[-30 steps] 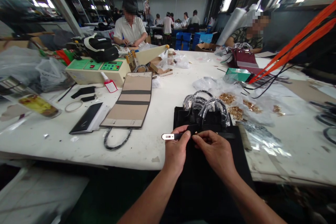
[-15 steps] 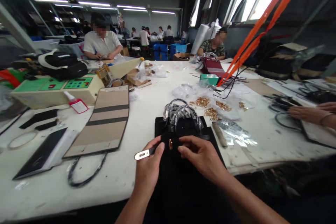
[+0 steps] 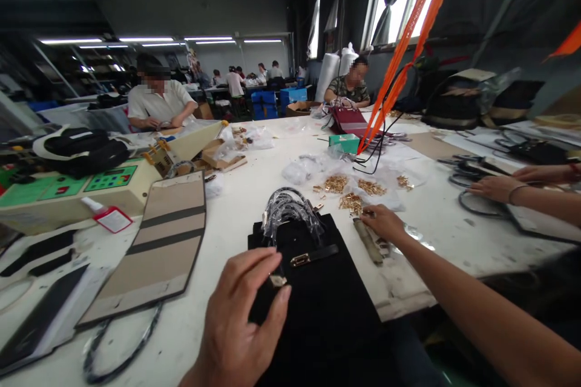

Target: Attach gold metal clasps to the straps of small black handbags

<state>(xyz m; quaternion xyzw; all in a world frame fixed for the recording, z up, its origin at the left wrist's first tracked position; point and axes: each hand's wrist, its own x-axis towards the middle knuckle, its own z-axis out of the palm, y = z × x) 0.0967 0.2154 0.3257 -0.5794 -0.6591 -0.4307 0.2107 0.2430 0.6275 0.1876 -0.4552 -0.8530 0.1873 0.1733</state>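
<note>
A black bag point(image 3: 318, 320) lies flat in front of me, its handles point(image 3: 290, 211) wrapped in clear plastic. My left hand point(image 3: 245, 308) is over the bag's left side, thumb and fingers apart around a small metal strap tip point(image 3: 278, 281); whether they touch it I cannot tell. Across the upper bag lies a black strap with a gold buckle point(image 3: 300, 260). My right hand point(image 3: 385, 225) is at the top end of a greenish-brown wrapped stick point(image 3: 367, 243), beside gold fittings point(image 3: 351, 202). Its fingers are closed together, and what is in them is hidden.
Left stand a tan panel point(image 3: 158, 242), a red bottle point(image 3: 111, 217) and a machine with green panels point(image 3: 104, 181). Orange strips point(image 3: 394, 91) hang ahead near a green box point(image 3: 344, 143). A co-worker's hands point(image 3: 499, 187) work on the right; two people sit across the table.
My right hand has left the strap on the bag and moved right to the wrapped stick. My left hand's fingers have spread from their pinch. The camera view has turned right.
</note>
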